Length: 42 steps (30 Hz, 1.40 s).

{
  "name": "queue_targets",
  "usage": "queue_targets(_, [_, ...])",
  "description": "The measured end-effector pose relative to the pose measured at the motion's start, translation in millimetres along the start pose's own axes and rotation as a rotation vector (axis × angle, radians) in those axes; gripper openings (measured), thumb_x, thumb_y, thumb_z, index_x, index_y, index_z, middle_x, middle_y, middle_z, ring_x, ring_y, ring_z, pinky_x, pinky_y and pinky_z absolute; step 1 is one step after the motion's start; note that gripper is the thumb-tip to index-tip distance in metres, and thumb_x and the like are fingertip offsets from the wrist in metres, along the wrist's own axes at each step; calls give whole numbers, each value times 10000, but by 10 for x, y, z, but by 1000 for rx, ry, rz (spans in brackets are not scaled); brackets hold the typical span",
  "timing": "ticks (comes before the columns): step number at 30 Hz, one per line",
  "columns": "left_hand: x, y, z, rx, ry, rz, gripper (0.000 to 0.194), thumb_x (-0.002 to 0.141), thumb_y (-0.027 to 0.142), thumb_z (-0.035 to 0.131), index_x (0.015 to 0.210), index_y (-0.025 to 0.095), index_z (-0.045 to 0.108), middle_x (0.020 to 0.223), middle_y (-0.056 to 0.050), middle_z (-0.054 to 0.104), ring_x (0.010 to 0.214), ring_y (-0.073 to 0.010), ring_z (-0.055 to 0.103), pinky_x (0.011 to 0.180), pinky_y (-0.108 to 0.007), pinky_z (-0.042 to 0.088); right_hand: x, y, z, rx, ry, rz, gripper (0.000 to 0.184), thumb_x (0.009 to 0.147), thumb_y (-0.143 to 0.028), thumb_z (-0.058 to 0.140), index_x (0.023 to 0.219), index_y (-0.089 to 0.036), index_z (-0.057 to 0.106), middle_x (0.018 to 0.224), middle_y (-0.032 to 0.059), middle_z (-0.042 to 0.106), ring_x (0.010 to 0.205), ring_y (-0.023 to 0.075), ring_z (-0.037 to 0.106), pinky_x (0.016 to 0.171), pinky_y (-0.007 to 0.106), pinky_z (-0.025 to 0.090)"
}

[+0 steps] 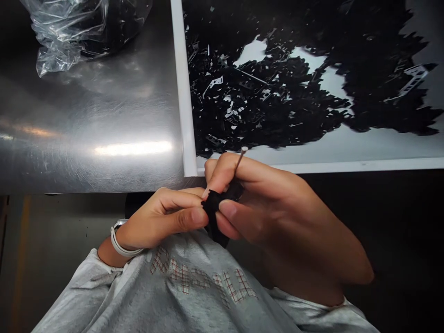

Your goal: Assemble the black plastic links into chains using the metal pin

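Just past the front edge of the table, in front of my body, both hands meet at a small black part point(214, 208). The thumb and fingers of my left hand point(166, 215) pinch its left side. My right hand point(263, 199) is closed around its right side, thumb pressed against it. A thin dark rod with a pale round tip point(244, 150) sticks up between the fingers of my right hand; its lower end is hidden, so I cannot tell whether it joins the black part. Fingers cover much of the part.
Beyond my hands lies a white-rimmed tray point(312, 165) holding a spread pile of small black pieces point(277, 115), with several shiny ones among them. A clear plastic bag point(76, 34) with dark contents rests on the steel table point(104, 106) at the upper left.
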<state>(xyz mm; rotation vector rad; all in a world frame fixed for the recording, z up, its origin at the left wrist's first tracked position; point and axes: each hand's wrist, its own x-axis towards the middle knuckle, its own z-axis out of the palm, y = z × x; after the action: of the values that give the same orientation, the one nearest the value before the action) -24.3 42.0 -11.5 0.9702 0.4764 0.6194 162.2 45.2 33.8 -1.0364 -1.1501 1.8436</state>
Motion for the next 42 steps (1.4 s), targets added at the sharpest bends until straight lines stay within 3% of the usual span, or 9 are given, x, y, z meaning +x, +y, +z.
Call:
queue_targets(4, [-15, -15, -5, -12, -1, 30, 344, 1038, 409, 559, 811, 183, 687, 851, -30, 489, 818, -172, 439, 755, -345, 325, -5, 32, -5, -25, -10, -6, 400, 893, -508, 789, 790, -230, 521, 640, -57, 484, 527, 81, 425, 448, 216, 341])
queue_targets(9, [-23, -26, -7, -18, -8, 72, 339, 1060, 329, 529, 814, 158, 688, 852, -21, 487, 813, -148, 437, 750, -320, 328, 8, 91, -43, 11, -56, -50, 366, 932, -510, 755, 825, -236, 537, 644, -53, 509, 525, 79, 422, 427, 200, 335])
queue_targets(14, [-6, -29, -23, -21, -31, 113, 391, 1078, 378, 485, 956, 142, 771, 914, -54, 574, 860, -158, 517, 826, -313, 410, 23, 97, -58, 104, -99, -81, 303, 973, -469, 730, 851, -226, 597, 648, -34, 621, 561, 85, 549, 477, 206, 395])
queue_targets(17, [2, -15, -16, -20, -23, 121, 406, 1066, 412, 513, 919, 138, 773, 812, -35, 560, 774, -134, 511, 829, -298, 448, 21, 59, -28, 140, -92, -64, 341, 958, -516, 737, 849, -216, 617, 673, -17, 674, 541, 78, 553, 467, 213, 385])
queue_targets(25, [-20, 3, 1, -6, 65, -36, 462, 971, 588, 609, 752, 188, 686, 821, -32, 514, 780, -167, 484, 748, -332, 390, -11, 6, 33, 84, -34, -16, 392, 913, -536, 785, 820, -213, 584, 666, -40, 652, 557, 51, 569, 487, 163, 426])
queue_targets(34, [-43, -23, -32, -11, -21, 78, 376, 1076, 378, 496, 773, 168, 568, 823, -3, 437, 781, -138, 384, 715, -339, 287, 7, 13, 60, 1, 36, -51, 359, 908, -476, 797, 804, -220, 568, 654, -61, 538, 537, 60, 464, 462, 193, 371])
queue_targets(42, [-20, -8, -11, 13, 17, 50, 420, 1040, 451, 548, 750, 163, 643, 830, -29, 505, 811, -162, 469, 761, -330, 359, 4, 15, 84, 38, 49, -35, 443, 867, -597, 801, 780, -224, 578, 593, -57, 541, 501, 86, 480, 439, 236, 349])
